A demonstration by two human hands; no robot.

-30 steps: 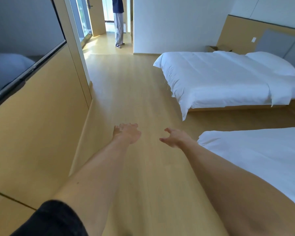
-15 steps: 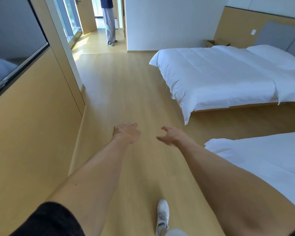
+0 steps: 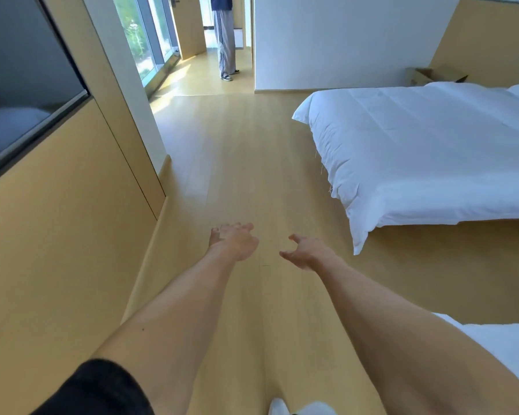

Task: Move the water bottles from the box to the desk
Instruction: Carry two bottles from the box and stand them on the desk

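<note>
Both my arms reach forward over the wooden floor. My left hand (image 3: 235, 241) is held out with relaxed fingers and holds nothing. My right hand (image 3: 307, 253) is beside it, fingers loosely spread, also empty. An open cardboard box (image 3: 438, 75) stands at the far right behind the far bed, against the wooden wall panel. No water bottles show in this view, and the inside of the box is hidden. No desk is in view.
A white bed (image 3: 426, 151) fills the right side, and a second bed's corner (image 3: 504, 348) lies near right. A wooden wall (image 3: 57, 235) with a dark screen (image 3: 18, 79) runs along the left. A person (image 3: 226, 37) stands in the far doorway. The floor (image 3: 237, 163) runs ahead between wall and beds.
The view has advanced down the room: the far bed and doorway are closer, the near bed has slid down to the right corner. Both hands stay out in front, empty.
</note>
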